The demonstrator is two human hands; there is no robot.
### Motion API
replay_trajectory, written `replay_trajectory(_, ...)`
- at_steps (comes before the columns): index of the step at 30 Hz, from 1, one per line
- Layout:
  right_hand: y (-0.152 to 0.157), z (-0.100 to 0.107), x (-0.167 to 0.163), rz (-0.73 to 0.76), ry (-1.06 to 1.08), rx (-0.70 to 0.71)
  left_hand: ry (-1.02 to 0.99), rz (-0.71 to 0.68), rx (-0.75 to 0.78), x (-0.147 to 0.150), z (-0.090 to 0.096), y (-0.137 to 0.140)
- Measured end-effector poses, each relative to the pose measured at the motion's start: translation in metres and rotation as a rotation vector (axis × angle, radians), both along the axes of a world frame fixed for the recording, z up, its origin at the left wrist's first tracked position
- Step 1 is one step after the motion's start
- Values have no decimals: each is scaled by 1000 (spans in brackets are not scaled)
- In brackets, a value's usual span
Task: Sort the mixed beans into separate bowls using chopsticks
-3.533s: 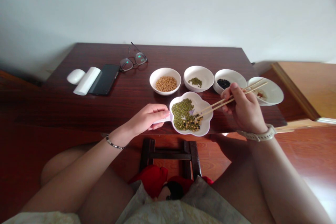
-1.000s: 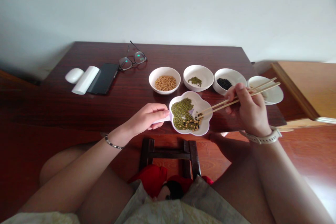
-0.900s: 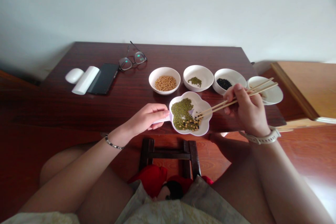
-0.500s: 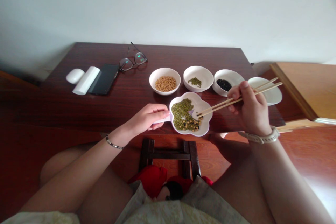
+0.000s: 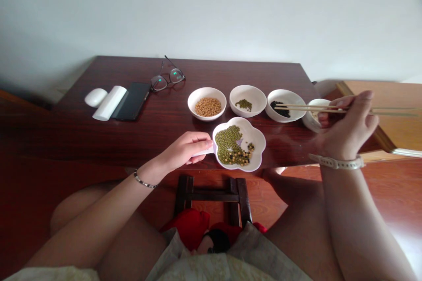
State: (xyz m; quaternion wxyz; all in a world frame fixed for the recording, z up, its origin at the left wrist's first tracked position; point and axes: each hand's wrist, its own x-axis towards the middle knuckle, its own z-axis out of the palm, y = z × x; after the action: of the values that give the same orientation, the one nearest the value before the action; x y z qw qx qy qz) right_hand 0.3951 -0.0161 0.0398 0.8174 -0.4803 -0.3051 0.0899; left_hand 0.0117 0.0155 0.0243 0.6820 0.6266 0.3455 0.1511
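Observation:
My left hand (image 5: 187,148) is closed around the short handle of a white flower-shaped dish (image 5: 257,134) at the table's front edge. Green beans (image 5: 227,138) fill its left side, with black and tan beans mixed in at the bottom. A pair of chopsticks (image 5: 306,108) is gripped in my right hand (image 5: 351,125). Their tips are over the bowl of black beans (image 5: 286,94); whether a bean is between them is too small to tell. My right hand partly hides a fourth white bowl (image 5: 311,120) with something pale inside.
A bowl of tan soybeans (image 5: 207,107) and a bowl with a few green beans (image 5: 249,92) stand behind the dish. Eyeglasses (image 5: 168,80), a black phone (image 5: 132,101), a white cylinder (image 5: 110,103) and a rounded white object (image 5: 95,97) lie at the left. A wooden surface (image 5: 395,114) stands at the right.
My right hand has moved right with the chopsticks, whose tips went from the flower-shaped dish to the black-bean bowl. My left hand still holds the dish in place.

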Motion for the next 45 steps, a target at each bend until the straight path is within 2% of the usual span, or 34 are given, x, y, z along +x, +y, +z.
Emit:
replay_trajectory(3,-1,-2,9,-83,-41,-31,2,-7,-2,0,1,0)
replay_trajectory(7,-5,-6,15,-79,-66,-97,7,-14,-5,0,3,0)
replay_trajectory(11,-8,-4,11,-67,-26,-92,2,-15,-7,1,3,0)
replay_trajectory(16,-9,-1,-3,130,104,-77,10,0,-9,0,2,-1)
replay_trajectory(19,-11,-4,-11,275,76,-109,17,4,-7,0,1,0)
replay_trajectory(22,-14,-9,-21,388,9,-204,14,9,-9,0,1,0)
replay_trajectory(25,-17,-10,-33,432,-10,-243,14,4,-4,0,2,0)
replay_trajectory(30,-20,-1,-42,402,-15,-146,-2,-6,-14,1,4,-1)
replay_trajectory(34,-21,3,-45,541,-8,-249,-9,-8,-19,1,5,-1)
replay_trajectory(40,-26,-2,-61,789,-31,-430,7,-6,-10,1,5,-1)
replay_trajectory(45,-28,-6,-63,930,-26,-503,-3,-11,-12,1,4,-1)
